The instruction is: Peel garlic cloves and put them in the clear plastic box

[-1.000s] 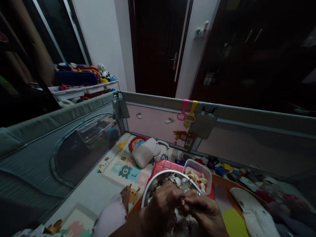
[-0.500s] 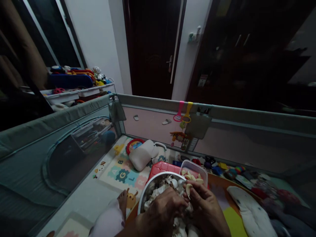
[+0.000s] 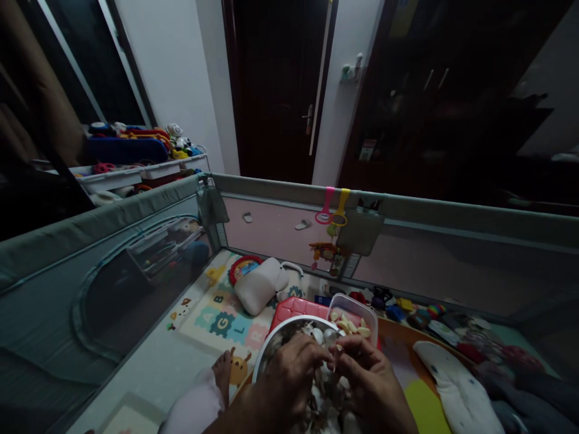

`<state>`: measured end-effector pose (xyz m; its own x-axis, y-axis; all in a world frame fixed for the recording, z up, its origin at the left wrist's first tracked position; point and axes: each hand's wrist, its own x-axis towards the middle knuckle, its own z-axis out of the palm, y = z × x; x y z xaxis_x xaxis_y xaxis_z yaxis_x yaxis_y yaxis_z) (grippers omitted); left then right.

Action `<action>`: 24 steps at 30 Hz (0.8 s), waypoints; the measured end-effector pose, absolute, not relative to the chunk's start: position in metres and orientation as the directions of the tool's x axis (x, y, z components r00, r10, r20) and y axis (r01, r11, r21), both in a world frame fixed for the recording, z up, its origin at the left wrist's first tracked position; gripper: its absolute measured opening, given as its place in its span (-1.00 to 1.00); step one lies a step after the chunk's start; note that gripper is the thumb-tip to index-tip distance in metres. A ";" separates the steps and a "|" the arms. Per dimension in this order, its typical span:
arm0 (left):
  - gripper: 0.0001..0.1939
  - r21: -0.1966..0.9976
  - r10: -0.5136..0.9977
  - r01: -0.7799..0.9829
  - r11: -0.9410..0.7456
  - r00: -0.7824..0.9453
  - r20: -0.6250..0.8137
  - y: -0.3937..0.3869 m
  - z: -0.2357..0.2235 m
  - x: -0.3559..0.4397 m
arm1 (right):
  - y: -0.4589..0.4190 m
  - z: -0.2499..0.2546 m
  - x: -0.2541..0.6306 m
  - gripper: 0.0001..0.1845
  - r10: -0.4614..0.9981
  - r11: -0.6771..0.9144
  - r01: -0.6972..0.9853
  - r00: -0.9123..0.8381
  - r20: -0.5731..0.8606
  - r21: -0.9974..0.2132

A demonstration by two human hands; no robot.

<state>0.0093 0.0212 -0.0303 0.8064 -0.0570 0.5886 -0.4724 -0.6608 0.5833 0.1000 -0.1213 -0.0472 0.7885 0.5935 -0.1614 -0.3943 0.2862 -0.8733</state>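
Over a metal bowl point(image 3: 271, 343) filled with garlic and loose papery skins point(image 3: 319, 392), my two hands meet. My right hand point(image 3: 373, 377) pinches a garlic clove point(image 3: 338, 349) between thumb and fingertips. From the other side, my left hand point(image 3: 292, 374) is closed, its fingertips pressed against the same clove; its palm side is hidden. Just behind the bowl, a clear plastic container point(image 3: 374, 319) holds several peeled cloves point(image 3: 348, 325). A red lidded-looking box or stool point(image 3: 294, 308) sits beneath and beside these.
A bare foot point(image 3: 221, 374) rests on the patterned play mat point(image 3: 190, 337) at left. Beyond are a white cushion-like object point(image 3: 260, 286) and a grey-green playpen fence point(image 3: 280, 187). Toys point(image 3: 398, 310) line the fence at right, near a white dotted cloth pad point(image 3: 452, 386).
My right hand has turned and moved slightly left with the clove, which shows less now. My left fingers have come up closer against it. The view has shifted a little.
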 end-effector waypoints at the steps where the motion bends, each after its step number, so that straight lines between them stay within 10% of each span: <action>1: -0.63 0.580 -0.058 -0.494 -0.647 0.791 0.609 0.021 -0.032 0.010 | -0.122 -0.046 0.099 -0.72 0.598 0.275 -0.378 0.787 -0.151 -0.884; 24: -0.83 0.493 0.075 -0.452 -0.743 0.676 0.733 0.011 -0.030 0.007 | -0.122 -0.055 0.099 -0.86 0.738 0.278 -0.251 0.674 0.039 -0.927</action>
